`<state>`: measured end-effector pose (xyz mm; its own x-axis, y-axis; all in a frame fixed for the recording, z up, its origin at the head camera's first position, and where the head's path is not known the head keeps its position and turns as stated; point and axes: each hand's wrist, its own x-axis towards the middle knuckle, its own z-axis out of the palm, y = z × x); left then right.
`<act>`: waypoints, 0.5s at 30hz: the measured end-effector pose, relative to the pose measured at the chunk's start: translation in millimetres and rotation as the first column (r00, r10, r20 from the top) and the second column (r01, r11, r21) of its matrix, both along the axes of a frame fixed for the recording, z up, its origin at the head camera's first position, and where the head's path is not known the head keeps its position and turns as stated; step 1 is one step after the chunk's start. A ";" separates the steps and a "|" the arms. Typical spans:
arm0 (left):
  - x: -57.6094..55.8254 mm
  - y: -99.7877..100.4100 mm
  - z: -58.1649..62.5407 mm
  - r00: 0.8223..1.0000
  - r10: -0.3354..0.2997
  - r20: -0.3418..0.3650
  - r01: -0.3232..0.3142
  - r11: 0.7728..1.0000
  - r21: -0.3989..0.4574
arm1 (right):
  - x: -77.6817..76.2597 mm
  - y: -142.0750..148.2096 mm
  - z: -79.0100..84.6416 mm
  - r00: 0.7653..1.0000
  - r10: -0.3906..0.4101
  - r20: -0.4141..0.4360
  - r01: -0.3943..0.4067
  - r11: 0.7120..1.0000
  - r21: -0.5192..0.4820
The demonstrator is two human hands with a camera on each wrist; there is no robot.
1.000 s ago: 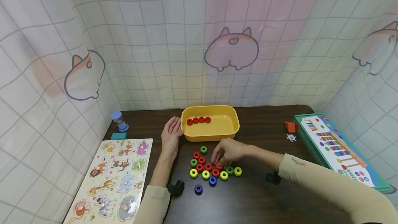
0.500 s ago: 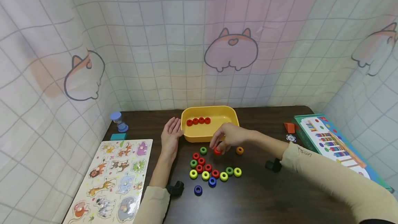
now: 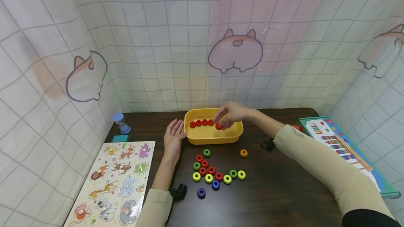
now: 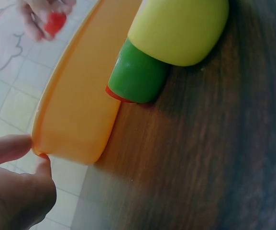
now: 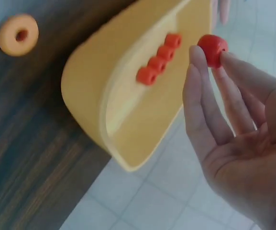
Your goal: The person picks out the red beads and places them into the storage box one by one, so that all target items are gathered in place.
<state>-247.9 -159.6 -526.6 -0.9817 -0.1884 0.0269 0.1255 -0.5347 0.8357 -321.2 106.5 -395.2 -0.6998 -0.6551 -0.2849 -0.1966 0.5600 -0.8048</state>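
Note:
My right hand (image 3: 234, 113) pinches a red ring bead (image 5: 212, 50) between thumb and fingertips, over the yellow tray (image 3: 214, 140). Several red ring beads (image 5: 157, 63) stand in a row inside that tray, and the held one is just right of the row's end in the head view. At the tray's left side, my left hand (image 3: 173, 142) lies palm up with straight fingers. Its thumb touches the tray's near left corner, and the left wrist view shows fingertips at the rim. Loose red, green, yellow and blue ring beads (image 3: 211, 170) lie on the table nearer me.
An orange ring bead (image 3: 243, 153) sits apart on the dark table (image 3: 258, 199). Left are an animal puzzle board (image 3: 123, 181), a teal block (image 3: 120, 138) and a sand timer (image 3: 121, 123). A flat game box (image 3: 350, 153) lies right, partly behind my right sleeve.
My right hand has picked up a red ring bead from the cluster and carried it away from me, up over the tray. The orange bead has come into view. My left hand has stayed put.

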 end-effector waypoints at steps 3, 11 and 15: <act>0.4 0.0 -0.7 1.000 0.003 0.000 -0.003 1.000 0.002 | -17.4 -0.8 -6.8 0.992 -0.123 -0.010 0.123 0.992 0.031; 1.2 0.7 -0.6 1.000 0.007 0.006 -0.007 1.000 0.010 | -44.3 -6.2 -39.6 0.937 -0.349 0.010 0.348 0.935 0.061; 0.3 -0.3 0.1 1.000 0.016 0.005 -0.016 1.000 0.013 | -54.6 -16.8 -58.9 0.920 -0.392 -0.018 0.392 0.917 0.079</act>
